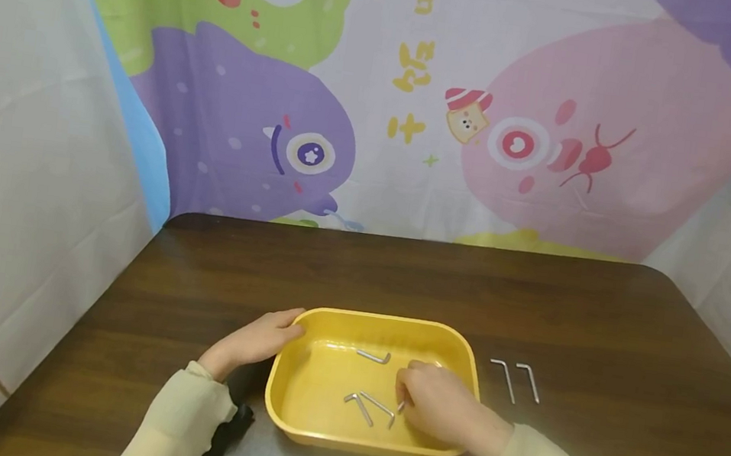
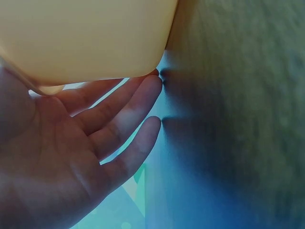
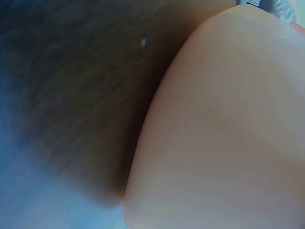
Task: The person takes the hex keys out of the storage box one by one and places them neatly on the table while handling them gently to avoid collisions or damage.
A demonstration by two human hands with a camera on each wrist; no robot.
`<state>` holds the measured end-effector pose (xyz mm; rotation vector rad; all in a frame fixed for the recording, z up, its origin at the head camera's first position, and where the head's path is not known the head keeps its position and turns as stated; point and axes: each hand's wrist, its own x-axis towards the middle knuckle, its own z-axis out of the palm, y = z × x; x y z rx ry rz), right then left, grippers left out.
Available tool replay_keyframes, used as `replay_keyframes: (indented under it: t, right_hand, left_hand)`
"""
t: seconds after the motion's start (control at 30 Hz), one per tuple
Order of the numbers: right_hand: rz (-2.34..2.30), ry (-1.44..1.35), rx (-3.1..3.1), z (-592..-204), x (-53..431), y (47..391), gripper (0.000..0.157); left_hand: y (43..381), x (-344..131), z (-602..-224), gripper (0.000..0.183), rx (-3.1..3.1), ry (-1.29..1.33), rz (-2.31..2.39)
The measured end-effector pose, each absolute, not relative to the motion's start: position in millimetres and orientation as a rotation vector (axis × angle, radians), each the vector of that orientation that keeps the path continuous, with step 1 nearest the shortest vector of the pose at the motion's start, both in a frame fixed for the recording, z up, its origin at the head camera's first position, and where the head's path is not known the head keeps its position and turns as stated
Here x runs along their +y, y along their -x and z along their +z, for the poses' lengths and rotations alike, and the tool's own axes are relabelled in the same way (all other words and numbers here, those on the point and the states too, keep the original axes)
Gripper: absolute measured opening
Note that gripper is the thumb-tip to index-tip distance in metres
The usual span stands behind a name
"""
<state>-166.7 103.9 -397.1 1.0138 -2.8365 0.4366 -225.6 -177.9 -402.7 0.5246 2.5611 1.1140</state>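
A yellow plastic bin (image 1: pixel 308 398) sits on the table with several L-shaped hex keys inside, among them a hex key (image 1: pixel 373 356) near the back and a crossed pair with one hex key (image 1: pixel 379 405) on top. My left hand (image 1: pixel 256 341) holds the bin's left rim, thumb over the edge; in the left wrist view the fingers (image 2: pixel 126 107) extend along the outer wall, tips near the tabletop. Reaching into the bin's right half, my right hand (image 1: pixel 442 404) pinches a hex key (image 1: pixel 401 407), mostly hidden by the fingers. The bin's wall (image 3: pixel 224 124) fills much of the right wrist view.
Two more hex keys, one (image 1: pixel 505 381) beside another (image 1: pixel 529 383), lie on the dark wooden table (image 1: pixel 602 328) right of the bin. A cartoon-print cloth (image 1: pixel 399 186) hangs behind the table's far edge. Pale walls (image 1: pixel 12 174) flank both sides.
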Motion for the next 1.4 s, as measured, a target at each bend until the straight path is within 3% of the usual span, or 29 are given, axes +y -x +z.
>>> replay_keyframes:
  t: [1.0, 1.23, 1.4]
  right_hand:
    - [0.51, -0.942, -2.823, -388.6, 109.5, 161.6, 0.023]
    - [0.581, -0.9, -2.837, -387.3, 111.2, 162.7, 0.013]
    - [0.597, -0.84, -2.828, -378.7, 115.6, 162.3, 0.015]
  left_hand:
    - [223.7, -177.6, -403.9, 0.026, 2.541, -0.51, 1.126]
    - [224.2, -178.0, -405.1, 0.026, 2.54, -0.522, 1.127]
    - [225.3, -178.6, -404.8, 0.026, 2.534, -0.527, 1.139]
